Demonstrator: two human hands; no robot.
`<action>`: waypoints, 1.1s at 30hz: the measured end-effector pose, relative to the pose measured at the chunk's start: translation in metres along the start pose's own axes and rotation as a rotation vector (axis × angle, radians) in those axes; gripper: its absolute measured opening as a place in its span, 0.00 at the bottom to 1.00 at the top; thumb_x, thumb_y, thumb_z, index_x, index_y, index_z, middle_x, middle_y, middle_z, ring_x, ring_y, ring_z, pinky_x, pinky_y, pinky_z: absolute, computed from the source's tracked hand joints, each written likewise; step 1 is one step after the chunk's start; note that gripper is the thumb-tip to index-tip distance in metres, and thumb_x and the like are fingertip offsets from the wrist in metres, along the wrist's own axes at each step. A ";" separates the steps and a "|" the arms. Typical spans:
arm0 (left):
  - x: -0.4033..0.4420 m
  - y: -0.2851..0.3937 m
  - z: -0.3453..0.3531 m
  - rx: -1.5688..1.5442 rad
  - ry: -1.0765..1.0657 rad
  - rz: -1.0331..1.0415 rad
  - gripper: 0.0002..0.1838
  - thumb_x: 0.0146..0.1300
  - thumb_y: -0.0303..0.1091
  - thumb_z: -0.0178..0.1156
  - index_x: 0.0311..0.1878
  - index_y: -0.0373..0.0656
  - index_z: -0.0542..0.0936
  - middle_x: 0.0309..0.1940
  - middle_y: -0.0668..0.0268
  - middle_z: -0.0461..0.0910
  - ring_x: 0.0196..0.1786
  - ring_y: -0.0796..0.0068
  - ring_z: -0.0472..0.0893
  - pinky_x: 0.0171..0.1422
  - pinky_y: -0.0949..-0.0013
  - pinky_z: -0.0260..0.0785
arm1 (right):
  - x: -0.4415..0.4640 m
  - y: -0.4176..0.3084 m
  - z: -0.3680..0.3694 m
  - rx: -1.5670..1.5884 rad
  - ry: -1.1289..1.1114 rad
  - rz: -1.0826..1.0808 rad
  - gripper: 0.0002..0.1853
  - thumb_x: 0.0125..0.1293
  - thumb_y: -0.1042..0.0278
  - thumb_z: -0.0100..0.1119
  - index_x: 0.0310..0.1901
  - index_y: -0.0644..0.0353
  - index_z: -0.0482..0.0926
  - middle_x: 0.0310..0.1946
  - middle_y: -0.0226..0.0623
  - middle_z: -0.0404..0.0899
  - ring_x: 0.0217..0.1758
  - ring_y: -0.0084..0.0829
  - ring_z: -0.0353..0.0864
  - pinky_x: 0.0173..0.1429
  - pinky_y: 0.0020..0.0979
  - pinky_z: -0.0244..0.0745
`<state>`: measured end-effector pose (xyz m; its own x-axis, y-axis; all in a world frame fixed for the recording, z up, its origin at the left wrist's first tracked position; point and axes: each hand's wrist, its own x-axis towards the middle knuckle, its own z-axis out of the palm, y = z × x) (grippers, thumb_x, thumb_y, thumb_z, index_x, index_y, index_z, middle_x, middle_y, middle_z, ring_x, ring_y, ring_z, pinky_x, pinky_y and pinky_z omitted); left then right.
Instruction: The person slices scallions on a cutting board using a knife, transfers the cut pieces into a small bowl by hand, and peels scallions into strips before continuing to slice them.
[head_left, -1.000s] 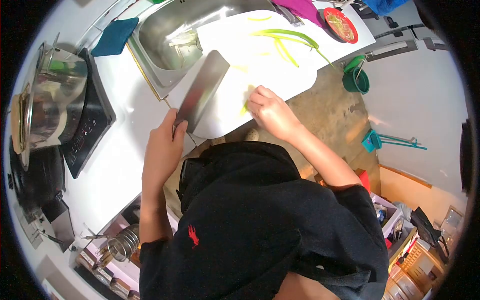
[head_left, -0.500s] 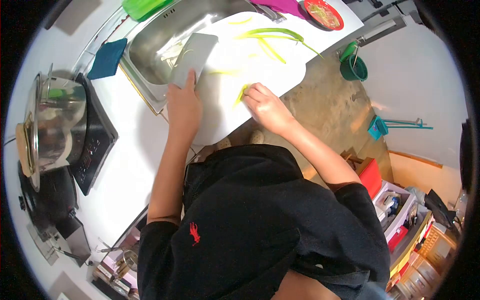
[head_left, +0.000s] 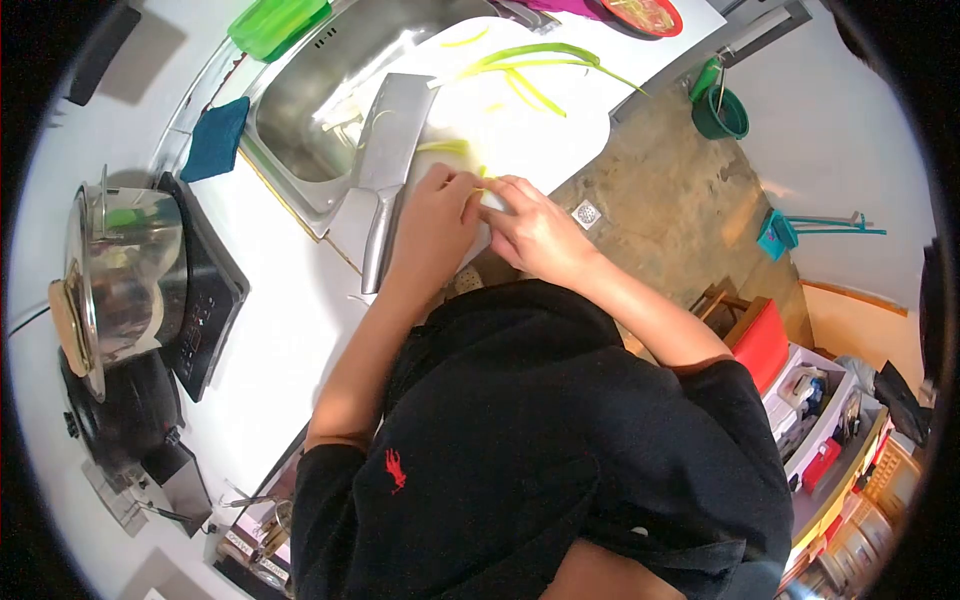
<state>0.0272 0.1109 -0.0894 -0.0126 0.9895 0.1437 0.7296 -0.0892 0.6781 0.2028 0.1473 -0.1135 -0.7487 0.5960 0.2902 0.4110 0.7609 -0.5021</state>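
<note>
A cleaver (head_left: 392, 150) lies flat on the left part of the white cutting board (head_left: 560, 150), its handle toward my body, with thin pale shreds on its blade. Close beside the handle, my left hand (head_left: 437, 225) meets my right hand (head_left: 540, 228) at the board's near edge. The fingers of both are closed round a small green and white vegetable piece (head_left: 484, 192), mostly covered by them. A pale green strip (head_left: 445, 147) lies just beyond my left hand. Long green stalks (head_left: 545, 50) rest farther back on the board.
Behind the board is a steel sink (head_left: 290, 120), with a blue cloth (head_left: 215, 140) at its left. A large pot (head_left: 135, 270) stands on a black cooktop (head_left: 205, 300) at far left. At the back right sits a red bowl (head_left: 645, 15). Open drawers (head_left: 820, 410) are at lower right.
My left hand has let go of the cleaver, which now lies on the board, and has moved right to meet my right hand at the vegetable piece.
</note>
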 end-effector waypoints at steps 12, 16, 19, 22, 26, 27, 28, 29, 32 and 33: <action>0.005 -0.025 0.002 0.037 -0.033 -0.006 0.10 0.61 0.25 0.62 0.45 0.40 0.86 0.37 0.56 0.83 0.39 0.54 0.83 0.45 0.61 0.75 | 0.000 -0.004 -0.023 0.060 -0.180 0.000 0.29 0.53 0.72 0.68 0.60 0.57 0.79 0.65 0.53 0.66 0.68 0.50 0.66 0.73 0.43 0.65; 0.006 -0.024 -0.004 0.041 -0.075 -0.013 0.10 0.61 0.25 0.63 0.46 0.40 0.86 0.38 0.57 0.83 0.38 0.57 0.84 0.45 0.62 0.75 | 0.005 -0.005 -0.031 0.100 -0.274 0.021 0.29 0.53 0.71 0.69 0.60 0.57 0.79 0.64 0.53 0.66 0.68 0.50 0.66 0.73 0.42 0.65; 0.008 -0.017 -0.011 -0.022 -0.154 -0.097 0.12 0.61 0.26 0.64 0.47 0.40 0.86 0.38 0.57 0.83 0.37 0.61 0.84 0.44 0.64 0.76 | 0.006 -0.005 -0.030 0.082 -0.297 0.033 0.29 0.53 0.71 0.69 0.60 0.57 0.79 0.64 0.53 0.66 0.68 0.50 0.66 0.73 0.42 0.65; 0.007 -0.015 -0.012 -0.009 -0.187 -0.118 0.13 0.60 0.27 0.65 0.49 0.40 0.86 0.39 0.58 0.83 0.36 0.64 0.85 0.43 0.66 0.77 | 0.006 -0.005 -0.029 0.074 -0.279 0.018 0.29 0.53 0.71 0.69 0.60 0.57 0.79 0.64 0.53 0.66 0.68 0.50 0.66 0.72 0.42 0.65; 0.005 -0.015 -0.013 0.021 -0.216 -0.123 0.15 0.59 0.26 0.65 0.50 0.40 0.86 0.40 0.57 0.82 0.35 0.64 0.85 0.44 0.66 0.78 | 0.004 -0.001 -0.024 0.097 -0.204 -0.003 0.26 0.51 0.71 0.69 0.56 0.57 0.81 0.60 0.51 0.68 0.65 0.49 0.68 0.70 0.42 0.67; 0.005 -0.015 -0.012 0.035 -0.217 -0.119 0.16 0.58 0.25 0.65 0.51 0.40 0.86 0.41 0.56 0.82 0.35 0.64 0.85 0.44 0.66 0.78 | 0.004 -0.001 -0.023 0.100 -0.158 -0.013 0.25 0.50 0.70 0.69 0.54 0.57 0.83 0.56 0.51 0.70 0.63 0.49 0.70 0.68 0.42 0.69; 0.004 -0.015 -0.011 0.049 -0.218 -0.116 0.16 0.57 0.25 0.65 0.51 0.40 0.86 0.41 0.56 0.82 0.36 0.64 0.85 0.44 0.66 0.78 | 0.005 -0.002 -0.022 0.104 -0.111 -0.022 0.23 0.49 0.69 0.69 0.51 0.57 0.84 0.53 0.50 0.72 0.61 0.48 0.71 0.67 0.42 0.70; 0.003 -0.014 -0.011 0.040 -0.213 -0.119 0.17 0.57 0.25 0.65 0.51 0.40 0.85 0.41 0.56 0.82 0.36 0.63 0.85 0.44 0.66 0.78 | 0.005 -0.003 -0.023 0.118 -0.147 0.007 0.23 0.50 0.70 0.69 0.52 0.58 0.83 0.56 0.51 0.71 0.63 0.49 0.70 0.68 0.42 0.69; -0.001 -0.013 -0.007 0.023 -0.198 -0.133 0.19 0.55 0.23 0.64 0.52 0.40 0.85 0.42 0.55 0.81 0.36 0.63 0.85 0.45 0.65 0.78 | 0.009 -0.009 -0.028 0.134 -0.233 0.078 0.22 0.52 0.72 0.69 0.52 0.59 0.82 0.62 0.51 0.68 0.67 0.50 0.68 0.69 0.43 0.68; -0.003 -0.011 -0.006 0.024 -0.191 -0.142 0.19 0.55 0.23 0.64 0.53 0.40 0.85 0.43 0.55 0.81 0.36 0.63 0.85 0.45 0.66 0.78 | 0.011 -0.010 -0.028 0.121 -0.247 0.088 0.22 0.52 0.72 0.69 0.52 0.58 0.82 0.62 0.51 0.68 0.67 0.50 0.68 0.69 0.43 0.68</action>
<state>0.0155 0.1087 -0.0931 0.0118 0.9957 -0.0920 0.7461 0.0525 0.6638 0.2054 0.1536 -0.0827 -0.8233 0.5661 0.0412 0.4260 0.6643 -0.6142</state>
